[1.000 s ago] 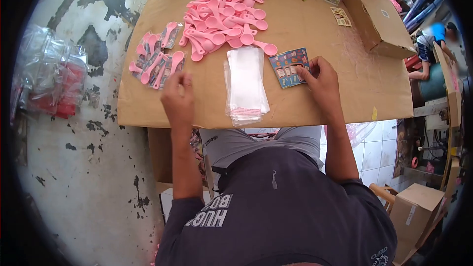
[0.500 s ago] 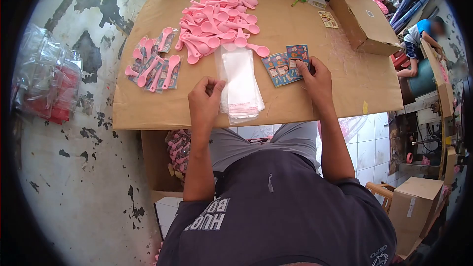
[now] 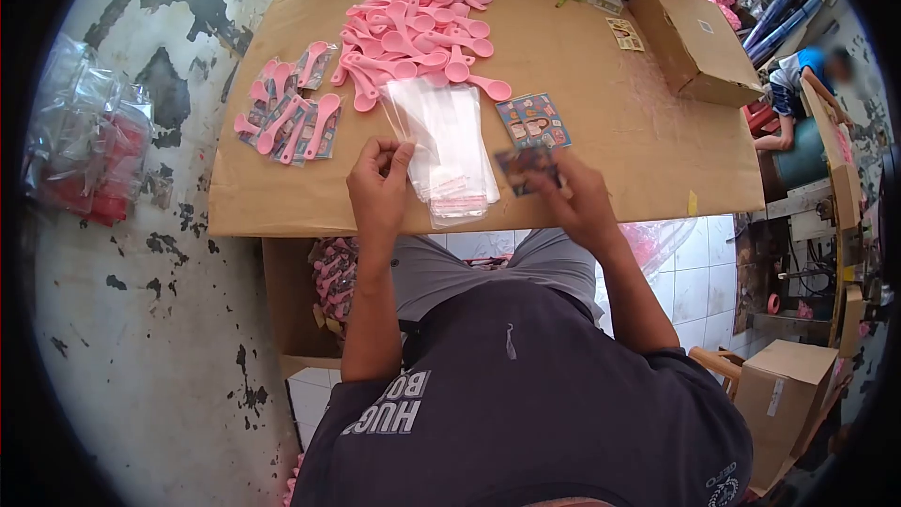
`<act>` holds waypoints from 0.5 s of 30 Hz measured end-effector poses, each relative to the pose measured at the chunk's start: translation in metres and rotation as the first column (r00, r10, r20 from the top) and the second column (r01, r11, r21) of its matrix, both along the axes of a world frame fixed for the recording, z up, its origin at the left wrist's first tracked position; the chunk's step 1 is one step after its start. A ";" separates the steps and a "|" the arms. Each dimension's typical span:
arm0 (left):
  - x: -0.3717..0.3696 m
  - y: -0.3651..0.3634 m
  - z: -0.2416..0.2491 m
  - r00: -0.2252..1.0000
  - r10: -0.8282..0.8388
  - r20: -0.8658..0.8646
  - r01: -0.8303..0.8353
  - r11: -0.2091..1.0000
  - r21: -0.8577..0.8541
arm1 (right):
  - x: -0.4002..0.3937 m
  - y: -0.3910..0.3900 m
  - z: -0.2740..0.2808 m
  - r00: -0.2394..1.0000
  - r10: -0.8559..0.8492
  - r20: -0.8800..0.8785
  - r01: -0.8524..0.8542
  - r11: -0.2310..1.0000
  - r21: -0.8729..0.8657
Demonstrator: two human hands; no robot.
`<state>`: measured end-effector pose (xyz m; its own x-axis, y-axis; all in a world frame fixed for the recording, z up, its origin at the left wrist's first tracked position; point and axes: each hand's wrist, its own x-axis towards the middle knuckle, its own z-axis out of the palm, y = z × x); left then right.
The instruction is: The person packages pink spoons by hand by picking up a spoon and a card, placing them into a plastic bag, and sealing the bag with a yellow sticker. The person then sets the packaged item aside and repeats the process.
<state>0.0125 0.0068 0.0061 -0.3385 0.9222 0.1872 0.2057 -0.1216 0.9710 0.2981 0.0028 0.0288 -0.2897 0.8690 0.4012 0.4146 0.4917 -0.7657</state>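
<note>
Clear bags lie loosely stacked, flat printed cards beside them, 1 blurred card held.

On the table, the stack of bags marks the clock's centre, 12 facing the far edge. The spoon heap lies between 11 and 12; packets with spoons, between 9 and 10; cards, at 2, nearby; the box, at 2, farther out.
</note>
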 end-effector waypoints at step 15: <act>0.003 -0.003 -0.005 0.998 0.043 -0.043 -0.039 0.996 0.077 | 0.099 0.027 0.012 0.807 -0.590 -0.022 0.562 0.756 0.335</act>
